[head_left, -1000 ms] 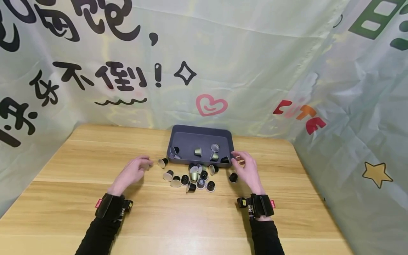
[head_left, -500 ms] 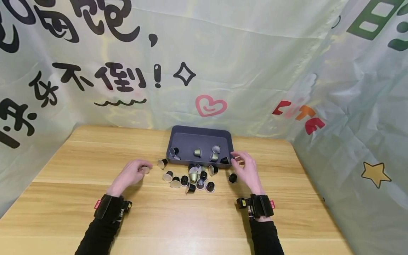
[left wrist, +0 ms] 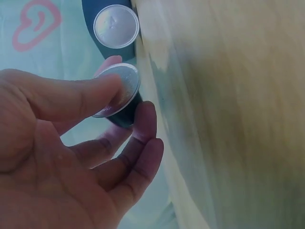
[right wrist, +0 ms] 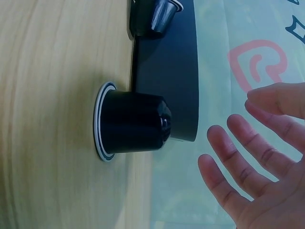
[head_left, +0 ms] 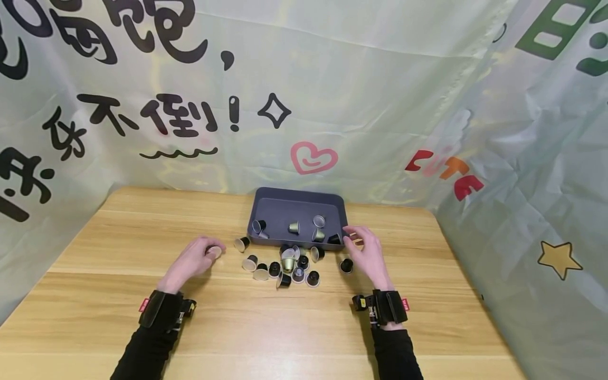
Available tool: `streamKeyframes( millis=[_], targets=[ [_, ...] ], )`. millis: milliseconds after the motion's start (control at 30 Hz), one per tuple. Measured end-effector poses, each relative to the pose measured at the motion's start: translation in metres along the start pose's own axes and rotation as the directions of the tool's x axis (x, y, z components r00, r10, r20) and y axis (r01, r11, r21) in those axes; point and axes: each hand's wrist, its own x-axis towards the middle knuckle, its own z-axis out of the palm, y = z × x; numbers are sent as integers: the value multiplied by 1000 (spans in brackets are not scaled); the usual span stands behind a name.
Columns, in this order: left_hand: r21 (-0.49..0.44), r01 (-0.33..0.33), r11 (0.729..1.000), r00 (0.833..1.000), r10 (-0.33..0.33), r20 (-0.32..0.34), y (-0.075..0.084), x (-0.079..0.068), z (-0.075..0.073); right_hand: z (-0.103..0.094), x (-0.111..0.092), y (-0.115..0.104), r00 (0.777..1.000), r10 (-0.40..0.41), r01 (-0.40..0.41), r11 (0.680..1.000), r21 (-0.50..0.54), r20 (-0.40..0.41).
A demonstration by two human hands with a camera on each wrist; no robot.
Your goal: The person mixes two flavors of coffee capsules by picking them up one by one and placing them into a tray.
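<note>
Lying in tray [head_left: 285, 205]: about six capsules; black one [head_left: 258, 226] left, pale green one [head_left: 294, 228] mid, three more along right side incl. a black one in near right corner.
Tray spot: back of counter, close to backdrop.
Cluster [head_left: 288, 263]: loose capsules on counter just in front of tray; black, green, silver-lidded; some tipped, some lid down.
Stray capsule [head_left: 241, 244]: on its side, by tray's near left corner.
Lone black capsule [right wrist: 131, 121]: lid down on counter, right of cluster.
Counter [head_left: 266, 332]: light wood grain.
Backdrop [head_left: 380, 105]: pale cloth, black lettering, pink heart, star.
Left hand [head_left: 190, 262]: pinching held capsule [left wrist: 129, 88], thumb across silver lid, fingers against dark body; left of cluster.
Right hand [head_left: 368, 256]: fingers spread, slightly bent, at tray's right edge; contact unclear.
Wrists: black straps [head_left: 159, 309], black sleeves [head_left: 142, 351].
</note>
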Motion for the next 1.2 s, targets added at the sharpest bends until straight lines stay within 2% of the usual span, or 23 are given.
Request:
streamKeyframes(
  millis=[333,467,633,967,1200],
  targets=[
    [-24,-18,1000,991,15,-130,7,-1,0,0,0,0,1000,1,-1,1000,-3,-1],
    [-44,-20,999,985,12,-175,14,-1,0,0,1,-1,1000,-3,3,1000,-4,2],
    [-72,-67,995,974,50,-222,28,3,4,1,1,-2,1000,-4,4,1000,-5,1],
    [-79,-177,981,963,156,-222,56,18,21,2,0,-1,1000,-3,3,1000,-3,4],
    [-46,-221,974,953,206,-224,64,28,28,1,1,-1,1000,1,-1,1000,1,4]
  ],
)
